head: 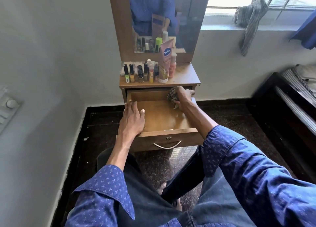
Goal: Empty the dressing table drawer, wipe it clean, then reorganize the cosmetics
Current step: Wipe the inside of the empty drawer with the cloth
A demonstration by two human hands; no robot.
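Note:
The wooden drawer [153, 96] of the dressing table is pulled out, and nothing lies on its floor. My right hand [183, 98] grips a patterned brown cloth [171, 95] against the drawer's far right inner corner. My left hand [132, 117] rests with straight fingers on the drawer's left side wall. Several nail polish bottles [136, 72], a pink Vaseline tube [165, 62] and a coral bottle [172, 66] stand on the table top [186, 78].
A mirror [164, 18] rises behind the cosmetics. The drawer front carries a metal handle [167, 145]. A dark bed frame [287, 107] stands to the right, a striped cloth [249, 21] hangs from the window sill, and a switch panel [8, 105] is on the left wall.

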